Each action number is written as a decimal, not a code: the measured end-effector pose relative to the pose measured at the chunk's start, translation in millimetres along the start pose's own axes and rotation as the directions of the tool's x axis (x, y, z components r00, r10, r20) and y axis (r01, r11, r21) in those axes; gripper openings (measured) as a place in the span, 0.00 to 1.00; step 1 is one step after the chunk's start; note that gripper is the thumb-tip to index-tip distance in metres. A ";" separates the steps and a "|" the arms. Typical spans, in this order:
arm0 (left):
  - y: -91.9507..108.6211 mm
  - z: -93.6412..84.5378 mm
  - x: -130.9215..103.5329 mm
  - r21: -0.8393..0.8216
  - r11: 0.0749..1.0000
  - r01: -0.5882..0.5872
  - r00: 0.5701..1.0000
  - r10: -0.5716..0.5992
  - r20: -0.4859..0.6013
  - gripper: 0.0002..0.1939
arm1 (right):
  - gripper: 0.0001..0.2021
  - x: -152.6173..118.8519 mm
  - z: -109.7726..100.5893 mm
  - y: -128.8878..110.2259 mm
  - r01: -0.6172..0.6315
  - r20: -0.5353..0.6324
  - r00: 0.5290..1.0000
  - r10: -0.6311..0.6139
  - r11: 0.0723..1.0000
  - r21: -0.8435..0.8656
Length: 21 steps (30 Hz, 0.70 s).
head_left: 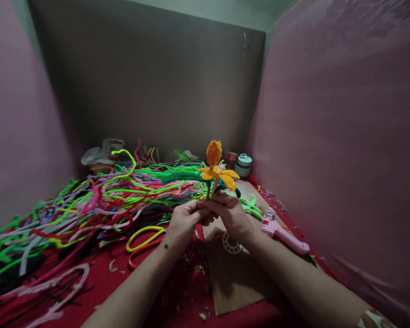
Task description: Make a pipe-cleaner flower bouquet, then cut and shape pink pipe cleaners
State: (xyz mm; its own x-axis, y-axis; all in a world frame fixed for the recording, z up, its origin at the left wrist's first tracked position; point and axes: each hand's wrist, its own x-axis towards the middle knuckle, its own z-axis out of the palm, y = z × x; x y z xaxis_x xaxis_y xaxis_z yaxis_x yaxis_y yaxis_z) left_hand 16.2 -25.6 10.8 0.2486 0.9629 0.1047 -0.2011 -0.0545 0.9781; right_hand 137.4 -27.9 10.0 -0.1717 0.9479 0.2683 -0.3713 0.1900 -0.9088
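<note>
Both hands meet in front of me around the lower stems of a pipe-cleaner flower (229, 177). It has an orange bud (213, 153) on top, yellow-orange petals below, and a long dark green leaf (181, 176) reaching left. My left hand (186, 218) pinches the stem from the left with thumb and fingers closed. My right hand (231, 213) pinches it from the right, its fingertips touching those of the left. The stem's lower end is hidden by the fingers.
A big heap of colourful pipe cleaners (123, 191) covers the left and back. Yellow-and-red-handled scissors (145, 241) lie left of my hands. On the right are a cardboard sheet (239, 282), a white ring with holes (231, 245), a pink glue gun (283, 232) and a lidded jar (243, 166).
</note>
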 end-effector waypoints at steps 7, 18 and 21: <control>-6.4 -2.7 2.6 0.087 0.996 -0.004 0.999 0.000 0.039 0.09 | 0.14 3.1 -3.5 3.8 0.065 -0.015 0.998 -0.067 0.991 -0.114; -1.7 -8.7 5.4 -0.095 0.990 -0.108 0.986 0.094 -0.139 0.09 | 0.11 15.0 -14.5 -10.1 -0.018 0.130 0.986 0.104 0.845 -0.535; -1.2 -13.1 9.5 -0.060 0.993 -0.099 0.973 0.084 -0.216 0.10 | 0.09 46.4 -45.2 -25.2 -0.221 -0.148 0.969 0.198 0.430 -0.875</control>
State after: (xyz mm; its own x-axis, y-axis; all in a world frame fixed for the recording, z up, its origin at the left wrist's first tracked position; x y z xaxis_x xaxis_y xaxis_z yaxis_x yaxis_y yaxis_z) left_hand 6.3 -13.0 8.3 0.0203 0.9892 0.1450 -0.2815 -0.1335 0.9502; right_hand 180.0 22.8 30.9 -0.1049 0.9939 0.0330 0.6771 0.0956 -0.7297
